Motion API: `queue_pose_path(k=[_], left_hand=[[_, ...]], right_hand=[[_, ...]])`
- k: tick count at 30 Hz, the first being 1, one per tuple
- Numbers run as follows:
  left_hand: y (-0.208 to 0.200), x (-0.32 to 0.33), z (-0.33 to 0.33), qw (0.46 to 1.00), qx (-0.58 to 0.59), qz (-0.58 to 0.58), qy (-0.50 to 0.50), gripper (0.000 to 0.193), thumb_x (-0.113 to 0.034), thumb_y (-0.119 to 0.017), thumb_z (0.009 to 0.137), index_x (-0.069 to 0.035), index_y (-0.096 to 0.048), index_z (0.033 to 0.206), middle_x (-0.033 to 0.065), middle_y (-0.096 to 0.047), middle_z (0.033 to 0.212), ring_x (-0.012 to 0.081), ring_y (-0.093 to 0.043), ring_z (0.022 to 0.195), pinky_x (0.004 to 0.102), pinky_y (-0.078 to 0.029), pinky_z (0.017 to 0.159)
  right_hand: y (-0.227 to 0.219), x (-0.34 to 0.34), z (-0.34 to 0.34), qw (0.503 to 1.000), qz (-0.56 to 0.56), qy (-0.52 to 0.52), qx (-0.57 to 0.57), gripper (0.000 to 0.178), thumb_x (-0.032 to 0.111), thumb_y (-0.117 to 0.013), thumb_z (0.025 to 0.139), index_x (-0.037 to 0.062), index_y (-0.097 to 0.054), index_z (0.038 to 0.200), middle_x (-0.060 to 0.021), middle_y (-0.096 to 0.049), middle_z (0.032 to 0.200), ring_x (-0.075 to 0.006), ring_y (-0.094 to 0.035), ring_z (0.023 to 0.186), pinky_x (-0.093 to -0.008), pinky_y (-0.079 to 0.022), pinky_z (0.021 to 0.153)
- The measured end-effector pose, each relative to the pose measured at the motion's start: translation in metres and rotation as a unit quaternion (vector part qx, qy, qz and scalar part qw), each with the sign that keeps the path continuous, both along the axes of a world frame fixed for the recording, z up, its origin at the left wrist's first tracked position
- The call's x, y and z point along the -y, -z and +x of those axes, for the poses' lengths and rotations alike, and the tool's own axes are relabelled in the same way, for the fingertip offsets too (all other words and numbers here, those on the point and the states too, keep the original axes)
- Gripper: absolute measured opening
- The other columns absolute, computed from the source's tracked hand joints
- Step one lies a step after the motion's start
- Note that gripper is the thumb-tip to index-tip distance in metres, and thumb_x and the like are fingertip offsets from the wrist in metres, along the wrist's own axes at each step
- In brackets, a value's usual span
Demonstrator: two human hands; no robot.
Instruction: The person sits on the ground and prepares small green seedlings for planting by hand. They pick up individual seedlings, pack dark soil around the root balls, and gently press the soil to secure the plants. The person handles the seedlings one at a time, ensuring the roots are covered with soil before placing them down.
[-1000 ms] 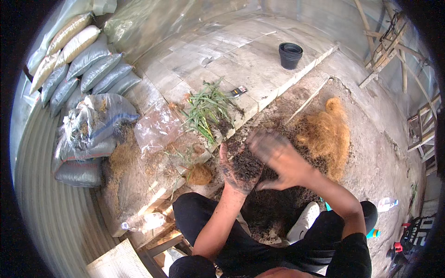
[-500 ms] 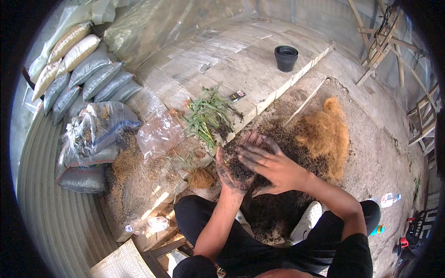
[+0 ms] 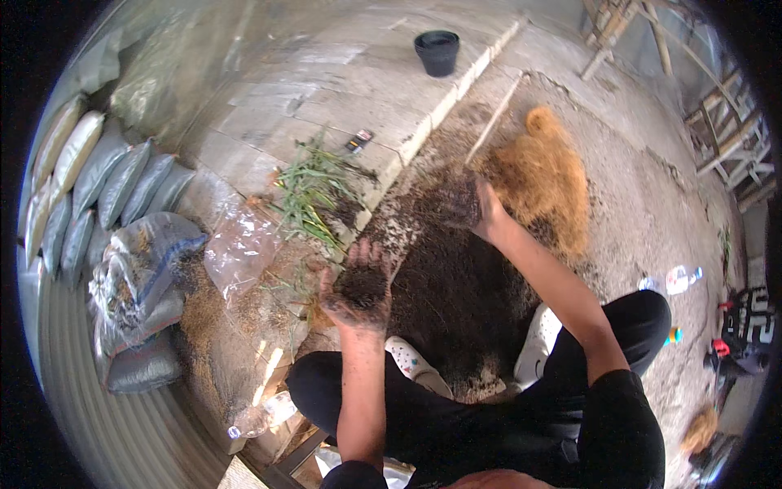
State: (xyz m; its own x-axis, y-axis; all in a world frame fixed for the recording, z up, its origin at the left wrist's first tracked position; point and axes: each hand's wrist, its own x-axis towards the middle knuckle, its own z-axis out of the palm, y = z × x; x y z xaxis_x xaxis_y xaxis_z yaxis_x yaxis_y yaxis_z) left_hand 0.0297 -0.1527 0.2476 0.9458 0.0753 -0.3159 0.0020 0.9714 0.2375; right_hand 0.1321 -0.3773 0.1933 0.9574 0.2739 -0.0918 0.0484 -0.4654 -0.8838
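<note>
My left hand (image 3: 356, 295) is palm up with its fingers stretched, and a clump of dark soil (image 3: 366, 285) rests on the palm. My right hand (image 3: 482, 208) reaches farther out, at the far side of the dark soil heap (image 3: 456, 285) between my feet. Soil blackens its fingers, which blend into the heap, so I cannot tell how they are curled. Green uprooted plants (image 3: 314, 191) with long leaves lie just beyond my left hand. Brown coconut-like fibre (image 3: 546, 179) is spread to the right of my right hand.
Filled sacks (image 3: 122, 179) are stacked at the left, near an opened sack (image 3: 151, 253). A clear plastic bag (image 3: 240, 248) lies beside the plants. Black pots (image 3: 437, 54) stand nested on the raised slabs. Plastic bottles (image 3: 683, 279) lie at the right; wooden racks (image 3: 737, 134) stand beyond.
My hands have come apart. The left has moved left and slightly nearer with soil on its palm, while the right has left it and reached out to the heap's far side.
</note>
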Motion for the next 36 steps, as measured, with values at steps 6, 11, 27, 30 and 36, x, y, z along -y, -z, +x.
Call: queue_pose_path(k=[6,11,27,30,36], left_hand=[[0.0,0.013,0.006,0.999,0.039,-0.02,0.032,0.069,-0.045,-0.045,0.089,0.007,-0.035,0.134,0.0213,-0.041,0.137,0.0351,-0.037,0.13,0.047,-0.029,0.111],[-0.001,0.003,0.003,1.0,0.028,-0.009,0.006,0.066,-0.045,-0.044,0.09,0.007,-0.039,0.131,0.0213,-0.047,0.131,0.0364,-0.041,0.127,0.0477,-0.03,0.111],[-0.001,0.007,0.007,1.0,-0.004,0.001,0.015,0.061,-0.043,-0.047,0.088,0.003,-0.043,0.129,0.0181,-0.048,0.131,0.0348,-0.042,0.126,0.0485,-0.029,0.11],[0.0,0.008,0.007,1.0,-0.011,0.018,0.003,0.062,-0.044,-0.046,0.089,0.003,-0.042,0.13,0.0181,-0.047,0.132,0.0347,-0.04,0.127,0.0488,-0.028,0.111],[0.0,0.017,0.009,1.0,-0.01,0.005,0.021,0.066,-0.044,-0.046,0.089,0.002,-0.036,0.136,0.0173,-0.042,0.138,0.0343,-0.037,0.131,0.0488,-0.026,0.112]], right_hand=[[0.211,0.048,0.009,0.948,-0.262,-0.051,-0.17,0.053,0.041,-0.05,0.094,-0.0015,-0.05,0.126,-0.0201,-0.065,0.103,-0.0309,-0.065,0.092,-0.0421,-0.052,0.083],[0.219,0.01,-0.039,0.932,-0.275,-0.111,-0.208,0.053,0.031,-0.054,0.093,-0.0112,-0.047,0.124,-0.0319,-0.045,0.13,-0.0422,-0.054,0.11,-0.0514,-0.049,0.086],[0.273,0.0,-0.013,0.972,-0.192,-0.097,-0.097,0.053,0.02,-0.043,0.098,0.0037,-0.026,0.145,-0.0208,-0.024,0.15,-0.0391,-0.026,0.137,-0.0484,-0.028,0.112],[0.261,-0.006,-0.03,0.963,-0.239,-0.083,-0.089,0.053,0.02,-0.047,0.094,0.0009,-0.032,0.142,-0.0262,-0.031,0.145,-0.0436,-0.034,0.132,-0.0482,-0.033,0.109],[0.259,0.017,-0.049,0.959,-0.252,-0.051,-0.123,0.046,0.022,-0.056,0.093,0.0091,-0.043,0.135,-0.0199,-0.047,0.135,-0.0335,-0.041,0.13,-0.0462,-0.037,0.107]])
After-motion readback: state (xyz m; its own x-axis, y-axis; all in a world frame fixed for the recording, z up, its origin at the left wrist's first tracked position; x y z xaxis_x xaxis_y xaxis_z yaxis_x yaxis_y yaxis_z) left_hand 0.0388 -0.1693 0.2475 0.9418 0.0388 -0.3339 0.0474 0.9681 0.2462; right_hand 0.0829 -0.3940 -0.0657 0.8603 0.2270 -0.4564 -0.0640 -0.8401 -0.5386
